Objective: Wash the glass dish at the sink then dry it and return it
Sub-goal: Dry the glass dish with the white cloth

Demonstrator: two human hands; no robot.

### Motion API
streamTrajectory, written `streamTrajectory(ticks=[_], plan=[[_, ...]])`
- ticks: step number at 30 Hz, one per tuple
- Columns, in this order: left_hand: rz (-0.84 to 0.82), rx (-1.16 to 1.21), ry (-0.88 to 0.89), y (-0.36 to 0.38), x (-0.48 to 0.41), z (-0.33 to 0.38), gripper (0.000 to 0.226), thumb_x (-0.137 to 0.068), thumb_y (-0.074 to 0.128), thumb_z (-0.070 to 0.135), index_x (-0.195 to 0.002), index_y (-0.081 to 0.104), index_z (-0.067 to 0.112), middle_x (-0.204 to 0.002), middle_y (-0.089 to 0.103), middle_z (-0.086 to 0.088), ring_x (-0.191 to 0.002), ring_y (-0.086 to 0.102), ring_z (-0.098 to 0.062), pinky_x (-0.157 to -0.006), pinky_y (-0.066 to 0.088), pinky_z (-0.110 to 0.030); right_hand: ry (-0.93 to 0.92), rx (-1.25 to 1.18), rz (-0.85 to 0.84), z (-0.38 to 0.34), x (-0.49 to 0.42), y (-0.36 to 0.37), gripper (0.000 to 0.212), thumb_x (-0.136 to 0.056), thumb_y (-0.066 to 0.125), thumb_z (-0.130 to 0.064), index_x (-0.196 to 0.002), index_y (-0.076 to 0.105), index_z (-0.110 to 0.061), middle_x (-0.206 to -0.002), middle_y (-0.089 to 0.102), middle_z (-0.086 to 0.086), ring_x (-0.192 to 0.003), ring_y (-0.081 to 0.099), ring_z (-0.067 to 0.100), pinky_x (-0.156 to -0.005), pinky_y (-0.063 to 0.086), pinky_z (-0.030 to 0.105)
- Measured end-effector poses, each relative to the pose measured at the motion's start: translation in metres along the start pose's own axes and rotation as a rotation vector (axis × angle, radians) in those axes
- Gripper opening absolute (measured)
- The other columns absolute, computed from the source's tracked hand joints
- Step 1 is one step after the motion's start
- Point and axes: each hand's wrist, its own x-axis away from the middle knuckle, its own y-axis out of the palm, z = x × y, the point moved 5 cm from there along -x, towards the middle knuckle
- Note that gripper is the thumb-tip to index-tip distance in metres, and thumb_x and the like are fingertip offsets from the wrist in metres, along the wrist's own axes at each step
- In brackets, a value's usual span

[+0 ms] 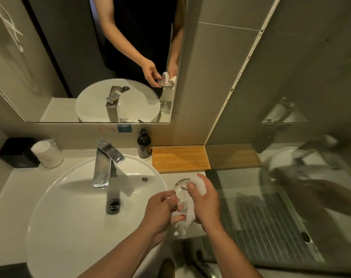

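Your left hand pinches the rim of the glass dish, held in the air over the counter at the sink's three o'clock edge, while your right hand presses a white cloth into it. Risk noted: a wet rim may slip from that pinch under the cloth's pressure and strike the basin. The empty wooden tray at twelve o'clock of the dish is the probable return spot.

Two bare forearms reach in from the bottom, with no sleeves, watch or rings showing. The left hand and right hand are bare too. In the mirror, the person wears a black sleeveless top.
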Motion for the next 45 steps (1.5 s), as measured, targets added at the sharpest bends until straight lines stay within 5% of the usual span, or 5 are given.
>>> streamTrajectory(ticks=[4, 9, 22, 30, 45], plan=[[-0.151, -0.222, -0.016, -0.007, -0.011, 0.027, 0.017, -0.096, 0.065, 0.018, -0.106, 0.071, 0.006, -0.104, 0.071, -0.017, -0.089, 0.069, -0.026, -0.087, 0.059, -0.055, -0.061, 0.151, -0.128, -0.006, -0.013, -0.007, 0.041, -0.091, 0.074, -0.033, -0.130, 0.061, -0.040, -0.124, 0.067, -0.010, -0.115, 0.063, 0.017, -0.094, 0.056, 0.040], [-0.322, -0.475, -0.025, -0.009, -0.018, 0.060, 0.022, -0.095, 0.066, 0.013, -0.117, 0.071, 0.010, -0.109, 0.071, -0.018, -0.087, 0.070, -0.024, -0.075, 0.064, -0.042, -0.155, 0.335, -0.307, -0.024, -0.018, -0.003, 0.048, -0.092, 0.073, -0.033, -0.138, 0.060, -0.035, -0.130, 0.065, -0.011, -0.114, 0.059, 0.011, -0.078, 0.046, 0.020], [0.014, -0.092, 0.044, -0.006, -0.014, 0.002, 0.029, -0.094, 0.063, 0.008, -0.123, 0.065, 0.007, -0.102, 0.070, -0.022, -0.088, 0.073, -0.032, -0.078, 0.064, -0.053, -0.032, -0.013, 0.004, -0.001, -0.007, 0.003, 0.038, -0.092, 0.073, -0.032, -0.128, 0.060, -0.040, -0.120, 0.064, -0.012, -0.116, 0.062, 0.018, -0.098, 0.056, 0.043], [-0.285, -0.649, 0.127, -0.006, -0.019, 0.063, 0.035, -0.095, 0.067, 0.017, -0.129, 0.062, 0.018, -0.103, 0.072, -0.013, -0.092, 0.073, -0.027, -0.079, 0.065, -0.040, -0.169, 0.198, -0.213, -0.022, -0.011, -0.002, 0.052, -0.091, 0.074, -0.030, -0.140, 0.057, -0.037, -0.140, 0.059, -0.012, -0.127, 0.054, 0.012, -0.102, 0.050, 0.033], [0.043, -0.160, 0.182, -0.001, -0.013, 0.031, 0.030, -0.094, 0.063, 0.005, -0.123, 0.062, 0.010, -0.090, 0.067, -0.025, -0.083, 0.069, -0.027, -0.065, 0.063, -0.041, -0.100, -0.100, 0.103, -0.015, 0.004, 0.002, 0.045, -0.096, 0.069, -0.026, -0.139, 0.058, -0.036, -0.133, 0.062, -0.010, -0.121, 0.057, 0.012, -0.099, 0.051, 0.032]])
